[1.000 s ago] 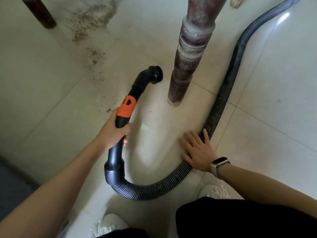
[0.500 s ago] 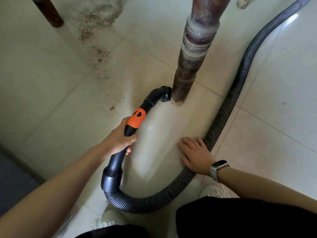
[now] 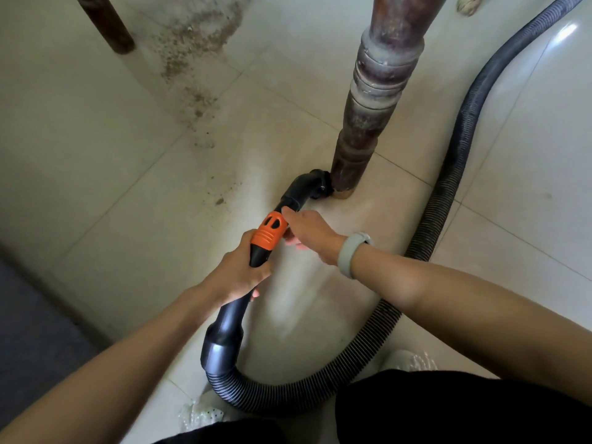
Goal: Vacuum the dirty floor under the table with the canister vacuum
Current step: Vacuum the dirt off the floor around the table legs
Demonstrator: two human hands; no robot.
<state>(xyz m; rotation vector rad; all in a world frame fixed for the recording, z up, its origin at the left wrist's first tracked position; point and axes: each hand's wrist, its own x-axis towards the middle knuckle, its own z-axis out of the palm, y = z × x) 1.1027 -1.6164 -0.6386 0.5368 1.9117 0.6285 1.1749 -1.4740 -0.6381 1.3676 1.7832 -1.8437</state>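
Head view shows the black vacuum wand with orange collar (image 3: pixel 268 233) pointing to 1 o'clock, gripped by the left hand (image 3: pixel 238 274), the right hand (image 3: pixel 309 232) touching it with loose fingers, brown crumb dirt (image 3: pixel 195 36) at 11 o'clock.

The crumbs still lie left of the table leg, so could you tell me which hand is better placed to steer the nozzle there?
Probably the left hand: it grips the vacuum handle on the crumbs' side.

Left hand (image 3: pixel 238 272) curled in a grip, right hand (image 3: pixel 309 233) reaching forward, fingers blurred.
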